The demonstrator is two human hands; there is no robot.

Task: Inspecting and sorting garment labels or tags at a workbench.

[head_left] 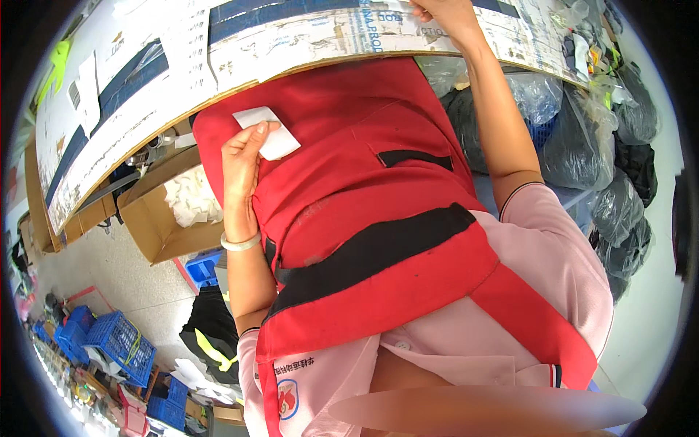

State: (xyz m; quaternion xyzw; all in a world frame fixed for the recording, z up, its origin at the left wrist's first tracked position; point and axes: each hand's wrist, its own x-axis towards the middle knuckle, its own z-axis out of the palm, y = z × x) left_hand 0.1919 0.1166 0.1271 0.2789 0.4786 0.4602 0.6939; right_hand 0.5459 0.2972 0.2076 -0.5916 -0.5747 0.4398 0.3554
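Head view: left hand [244, 156] is pinching a small white paper slip [271, 131] against the red apron [364, 189] — right hand [444, 13] is pressing fingers closed onto papers on the surface [306, 36], well apart.

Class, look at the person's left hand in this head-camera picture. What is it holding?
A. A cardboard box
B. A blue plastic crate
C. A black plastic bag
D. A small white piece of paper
D: the left hand pinches a small white piece of paper against the red apron, while the right hand reaches up to the worktable.
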